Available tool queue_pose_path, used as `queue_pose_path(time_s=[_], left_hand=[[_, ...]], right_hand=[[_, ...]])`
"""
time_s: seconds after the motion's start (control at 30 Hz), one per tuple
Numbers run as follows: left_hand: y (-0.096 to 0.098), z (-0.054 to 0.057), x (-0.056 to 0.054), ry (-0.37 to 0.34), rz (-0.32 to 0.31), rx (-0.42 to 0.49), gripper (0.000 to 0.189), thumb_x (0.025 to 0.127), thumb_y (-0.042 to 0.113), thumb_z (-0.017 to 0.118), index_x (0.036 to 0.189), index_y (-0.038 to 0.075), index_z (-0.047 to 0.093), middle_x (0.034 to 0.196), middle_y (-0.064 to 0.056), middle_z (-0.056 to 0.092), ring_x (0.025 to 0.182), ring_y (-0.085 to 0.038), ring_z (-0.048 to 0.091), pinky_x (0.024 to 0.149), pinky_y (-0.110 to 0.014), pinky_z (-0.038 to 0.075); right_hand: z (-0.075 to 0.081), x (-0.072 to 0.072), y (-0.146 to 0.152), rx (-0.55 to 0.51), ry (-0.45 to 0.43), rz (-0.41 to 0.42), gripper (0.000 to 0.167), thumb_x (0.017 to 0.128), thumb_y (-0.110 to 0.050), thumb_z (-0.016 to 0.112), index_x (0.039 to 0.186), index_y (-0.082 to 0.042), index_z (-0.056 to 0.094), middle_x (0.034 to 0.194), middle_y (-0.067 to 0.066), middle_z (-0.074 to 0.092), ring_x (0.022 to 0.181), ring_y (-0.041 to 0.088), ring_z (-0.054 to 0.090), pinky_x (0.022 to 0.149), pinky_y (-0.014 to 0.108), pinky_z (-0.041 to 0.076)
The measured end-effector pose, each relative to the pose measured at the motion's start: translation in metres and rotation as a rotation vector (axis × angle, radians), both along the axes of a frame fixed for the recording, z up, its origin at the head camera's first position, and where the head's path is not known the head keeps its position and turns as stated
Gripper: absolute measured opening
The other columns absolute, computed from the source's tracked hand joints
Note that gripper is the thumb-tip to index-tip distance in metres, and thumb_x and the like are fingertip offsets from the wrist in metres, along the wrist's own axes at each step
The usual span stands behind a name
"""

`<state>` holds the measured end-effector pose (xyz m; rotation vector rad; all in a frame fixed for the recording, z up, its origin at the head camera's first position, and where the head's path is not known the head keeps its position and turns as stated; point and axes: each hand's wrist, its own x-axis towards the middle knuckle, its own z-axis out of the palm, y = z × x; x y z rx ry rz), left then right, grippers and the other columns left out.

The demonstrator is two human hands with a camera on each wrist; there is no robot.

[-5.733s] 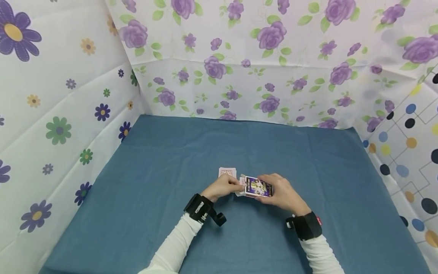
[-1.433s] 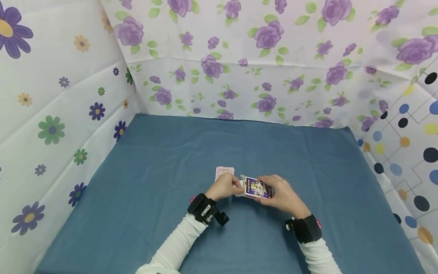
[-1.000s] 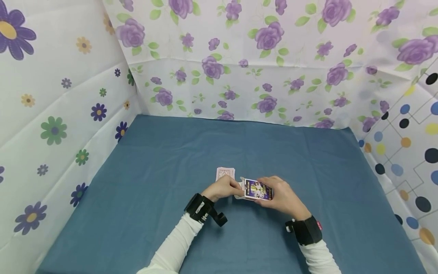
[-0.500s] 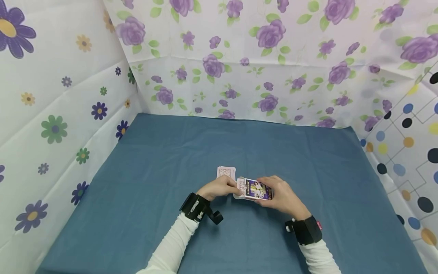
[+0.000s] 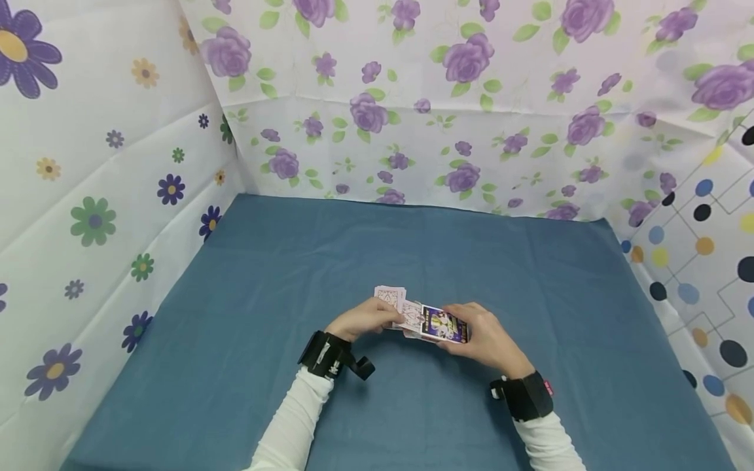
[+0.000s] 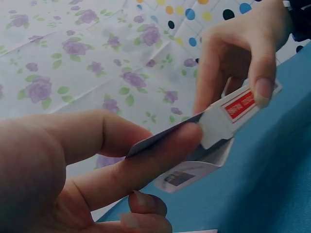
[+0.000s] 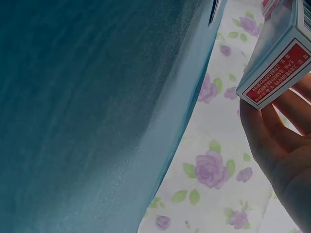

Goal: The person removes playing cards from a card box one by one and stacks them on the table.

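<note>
My left hand [image 5: 360,319] pinches a patterned-back playing card [image 5: 412,316] partly out of the open end of a card box [image 5: 445,325]. In the left wrist view, that card [image 6: 163,138] looks thin, seen nearly edge-on between thumb and finger, with the box's white flap [image 6: 192,174] hanging below. My right hand [image 5: 485,335] grips the other end of the box, which has a purple and yellow printed face. A red label shows on the box [image 7: 279,73] in the right wrist view. Face down beyond my left fingers lies a stack of cards [image 5: 390,294], its near part hidden.
A blue cloth [image 5: 283,261] covers the table. Flowered sheets [image 5: 412,98] hang behind and at the left, and a dotted sheet [image 5: 701,294] at the right. Both wrists wear black straps [image 5: 326,355].
My left hand has moved left from the box mouth, drawing the card out with it toward the stack. The right hand and the box have stayed nearly in place.
</note>
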<state>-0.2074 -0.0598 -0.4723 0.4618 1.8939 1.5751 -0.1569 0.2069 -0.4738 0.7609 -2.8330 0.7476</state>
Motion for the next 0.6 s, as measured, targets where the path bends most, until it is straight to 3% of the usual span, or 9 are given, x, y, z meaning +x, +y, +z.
queue_pose_path(time_s=[0.23, 0.33, 0.47, 0.6], left_hand=[[-0.013, 0.001, -0.004, 0.049, -0.021, 0.007, 0.042, 0.092, 0.01, 0.059, 0.054, 0.008, 0.042, 0.055, 0.003, 0.034, 0.052, -0.011, 0.028, 0.057, -0.024, 0.029], [-0.018, 0.003, -0.004, 0.039, -0.006, -0.008, 0.041, 0.093, 0.011, 0.058, 0.056, 0.01, 0.043, 0.058, 0.002, 0.043, 0.057, -0.014, 0.041, 0.06, -0.027, 0.034], [-0.021, 0.004, -0.003, 0.003, 0.024, -0.025, 0.029, 0.094, 0.013, 0.057, 0.065, 0.008, 0.055, 0.067, 0.002, 0.059, 0.071, -0.019, 0.062, 0.068, -0.029, 0.043], [-0.022, 0.004, -0.002, 0.0, 0.014, -0.014, 0.023, 0.097, 0.014, 0.053, 0.079, 0.003, 0.062, 0.074, -0.006, 0.069, 0.075, -0.019, 0.069, 0.066, -0.028, 0.043]], right_hand=[[-0.001, -0.001, -0.001, -0.002, -0.01, -0.005, 0.06, 0.075, -0.035, 0.082, 0.126, -0.01, 0.063, 0.118, 0.008, 0.066, 0.102, 0.02, 0.06, 0.079, 0.036, 0.049], [-0.001, -0.001, -0.001, 0.003, -0.016, -0.009, 0.06, 0.076, -0.035, 0.082, 0.127, -0.01, 0.063, 0.118, 0.008, 0.066, 0.103, 0.02, 0.06, 0.079, 0.036, 0.049], [-0.001, -0.001, -0.002, 0.002, -0.02, -0.013, 0.06, 0.075, -0.035, 0.082, 0.127, -0.01, 0.063, 0.118, 0.008, 0.066, 0.103, 0.02, 0.06, 0.079, 0.036, 0.049], [-0.002, -0.001, -0.002, -0.013, -0.023, -0.011, 0.06, 0.075, -0.035, 0.083, 0.126, -0.011, 0.063, 0.116, 0.007, 0.066, 0.101, 0.019, 0.06, 0.078, 0.035, 0.049]])
